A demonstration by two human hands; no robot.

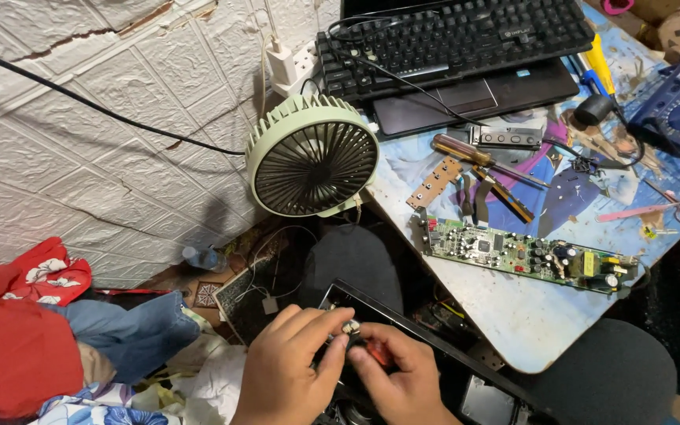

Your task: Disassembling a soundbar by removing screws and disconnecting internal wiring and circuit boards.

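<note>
1. both hands, left (281, 370) and right (403, 382), pinch a small metal part (350, 327) over a black case (403, 323) in the lap
2. green circuit board (525, 256) sits on the table (529, 323) beside a green fan (312, 156)

Fan (312, 156) left of circuit board (527, 255)

Obstacles: green fan (312, 156) at desk (529, 323) edge, circuit board (525, 256), screwdriver (482, 157), keyboard (454, 35) | Free: bare desk strip below board; gap between fan and both hands.
</note>
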